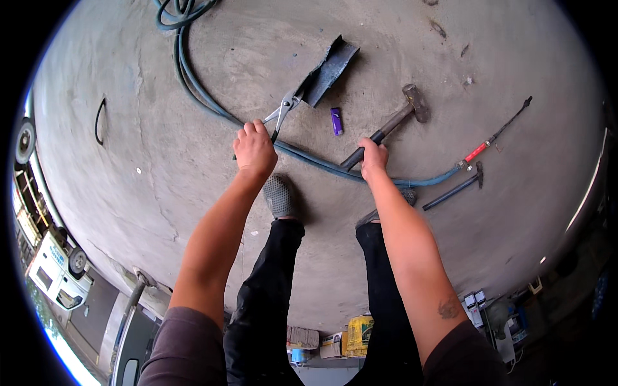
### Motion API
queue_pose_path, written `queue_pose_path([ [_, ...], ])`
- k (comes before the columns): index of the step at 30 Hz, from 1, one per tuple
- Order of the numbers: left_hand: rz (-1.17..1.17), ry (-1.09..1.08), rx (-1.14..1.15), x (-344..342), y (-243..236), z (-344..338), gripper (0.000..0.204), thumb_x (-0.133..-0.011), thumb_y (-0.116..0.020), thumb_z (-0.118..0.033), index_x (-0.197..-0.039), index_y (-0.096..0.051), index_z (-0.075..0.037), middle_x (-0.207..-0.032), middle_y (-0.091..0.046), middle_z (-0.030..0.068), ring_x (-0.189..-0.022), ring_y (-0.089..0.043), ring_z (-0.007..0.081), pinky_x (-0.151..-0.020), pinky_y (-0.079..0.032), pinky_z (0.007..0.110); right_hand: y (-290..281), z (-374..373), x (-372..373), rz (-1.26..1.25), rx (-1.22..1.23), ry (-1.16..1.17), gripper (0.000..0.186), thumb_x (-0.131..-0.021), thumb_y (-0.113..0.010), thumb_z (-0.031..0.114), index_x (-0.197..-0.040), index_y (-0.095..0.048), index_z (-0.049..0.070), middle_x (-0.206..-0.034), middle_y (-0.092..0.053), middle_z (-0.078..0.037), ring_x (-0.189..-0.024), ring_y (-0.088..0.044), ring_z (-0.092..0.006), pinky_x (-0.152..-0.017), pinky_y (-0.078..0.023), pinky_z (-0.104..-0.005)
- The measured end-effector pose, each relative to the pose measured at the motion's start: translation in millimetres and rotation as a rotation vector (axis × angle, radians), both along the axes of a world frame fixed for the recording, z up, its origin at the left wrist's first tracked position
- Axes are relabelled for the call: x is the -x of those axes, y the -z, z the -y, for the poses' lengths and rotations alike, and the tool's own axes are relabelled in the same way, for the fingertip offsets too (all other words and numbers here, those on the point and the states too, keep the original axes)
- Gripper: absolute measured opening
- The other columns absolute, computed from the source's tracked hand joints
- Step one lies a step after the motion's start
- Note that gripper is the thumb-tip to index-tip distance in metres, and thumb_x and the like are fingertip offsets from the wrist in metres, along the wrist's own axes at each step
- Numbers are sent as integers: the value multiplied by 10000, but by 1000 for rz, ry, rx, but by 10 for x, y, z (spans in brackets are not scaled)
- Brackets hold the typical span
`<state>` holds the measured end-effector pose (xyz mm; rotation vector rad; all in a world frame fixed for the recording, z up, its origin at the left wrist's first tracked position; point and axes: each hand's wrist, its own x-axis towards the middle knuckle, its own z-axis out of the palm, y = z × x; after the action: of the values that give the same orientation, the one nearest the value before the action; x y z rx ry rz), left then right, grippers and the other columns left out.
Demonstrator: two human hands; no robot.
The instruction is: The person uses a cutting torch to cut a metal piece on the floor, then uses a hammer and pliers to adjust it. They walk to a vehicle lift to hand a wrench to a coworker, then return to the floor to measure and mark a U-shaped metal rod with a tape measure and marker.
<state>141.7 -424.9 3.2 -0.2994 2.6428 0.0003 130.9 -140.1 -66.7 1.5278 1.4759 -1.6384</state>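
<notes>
My left hand (255, 149) is closed around the handles of locking pliers (286, 107). Their jaws meet the near end of a dark, bent metal channel piece (330, 69), which points away to the upper right. My right hand (373, 157) wraps round the dark handle of a sledgehammer (417, 103), whose blocky head lies farther off to the right. A purple lighter (337, 121) lies on the floor between the metal piece and the hammer. Beneath both hands runs a pair of blue-green hoses (309, 159).
The hoses end at a torch with a red grip (476, 152) on the right; a smaller hammer (454, 186) lies near it. Hose coils (183, 16) sit at the far left. A short black cable piece (100, 121) is on the concrete floor. My shoes (280, 196) stand close to the hoses.
</notes>
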Motion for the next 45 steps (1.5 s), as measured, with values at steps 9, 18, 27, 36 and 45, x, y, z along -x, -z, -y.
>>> queue_pose_path([
  [9, -49, 48, 147, -38, 323, 18, 338, -917, -552, -175, -1219, -559, -23, -1079, -609, 108, -985, -609, 281, -786, -499, 438, -1329, -279, 344, -163, 110, -387, 140, -834, -586, -15, -918, -480, 23, -766, -516, -30, -664, -569, -131, -657, -598, -376],
  [18, 34, 29, 179, -68, 401, 31, 387, -949, -532, -195, -1290, -527, -11, -1127, -608, 121, -1004, -610, 288, -816, -506, 440, -1299, 699, 847, -50, -424, -1393, 356, -863, -692, 81, -1142, -542, -80, -1062, -686, -325, -1011, -705, -453, -879, -579, -481],
  [27, 34, 14, 154, -121, 438, 84, 426, -950, -533, -201, -1328, -545, -4, -1155, -612, 115, -1030, -599, 279, -821, -501, 450, -1272, 929, 542, 1, -447, -1362, 365, -858, -687, 88, -1132, -544, -106, -1062, -688, -339, -1031, -693, -471, -915, -563, -486],
  [36, 40, -22, 162, -108, 373, 79, 397, -951, -537, -178, -1303, -534, 4, -1147, -604, 136, -1027, -618, 298, -818, -523, 451, -1391, 905, 305, -48, -512, -1358, 424, -859, -690, 85, -1194, -502, -93, -1080, -695, -328, -1018, -706, -452, -893, -580, -489],
  [45, 34, 8, 177, -118, 436, 107, 427, -950, -546, -211, -1332, -553, -19, -1146, -618, 115, -1027, -609, 282, -812, -510, 465, -1486, 752, 193, -152, -506, -1266, 399, -836, -665, 71, -1186, -551, -86, -1033, -696, -317, -992, -696, -472, -884, -556, -491],
])
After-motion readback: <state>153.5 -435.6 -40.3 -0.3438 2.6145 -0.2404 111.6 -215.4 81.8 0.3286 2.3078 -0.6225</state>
